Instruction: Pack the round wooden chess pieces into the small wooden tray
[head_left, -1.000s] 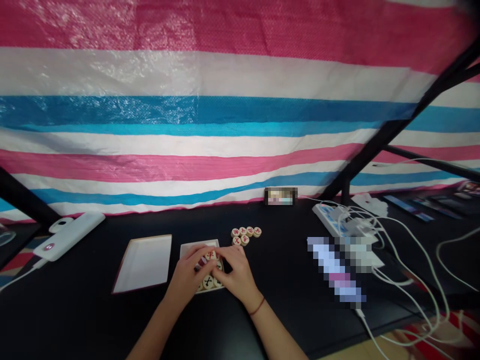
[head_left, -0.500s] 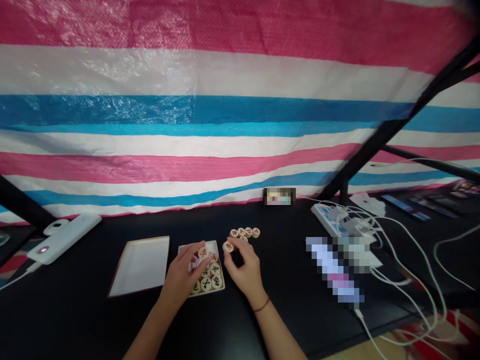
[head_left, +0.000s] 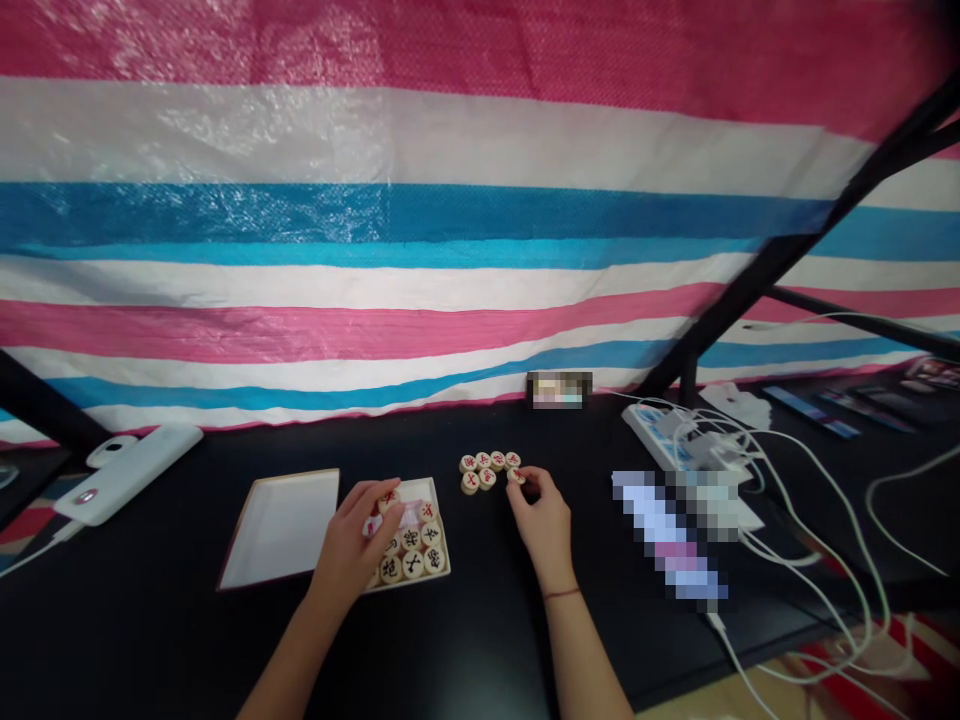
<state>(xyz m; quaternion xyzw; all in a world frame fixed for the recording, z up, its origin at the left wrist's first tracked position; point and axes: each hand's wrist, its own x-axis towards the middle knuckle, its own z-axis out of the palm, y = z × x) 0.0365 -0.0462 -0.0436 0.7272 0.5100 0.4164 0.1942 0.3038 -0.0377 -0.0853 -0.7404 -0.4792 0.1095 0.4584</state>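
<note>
An open white box (head_left: 442, 550) holds several round Chinese chess pieces with black or red characters. My left hand (head_left: 358, 535) is over the box's left side, thumb and fingers closed around a red-marked chess piece (head_left: 388, 498). Outside the box, to its right, more red-marked pieces (head_left: 483, 461) lie in two short rows on the black table (head_left: 480, 640). My right hand (head_left: 544, 520) pinches another red-marked piece (head_left: 515, 476) at the right end of the nearer row. Whether that piece touches the table I cannot tell.
Left of the box lies its lid (head_left: 283, 530), white inside up. A white power bank (head_left: 142, 475) with a cable is at far left. On the right are a blurred phone-like object (head_left: 667, 540), a power strip (head_left: 652, 432) and tangled white cables. A striped sheet (head_left: 375, 330) hangs behind.
My right hand has moved right, from beside the box to the nearer row's right end. A piece now lies at that row's left end. My left hand's piece has shifted slightly left.
</note>
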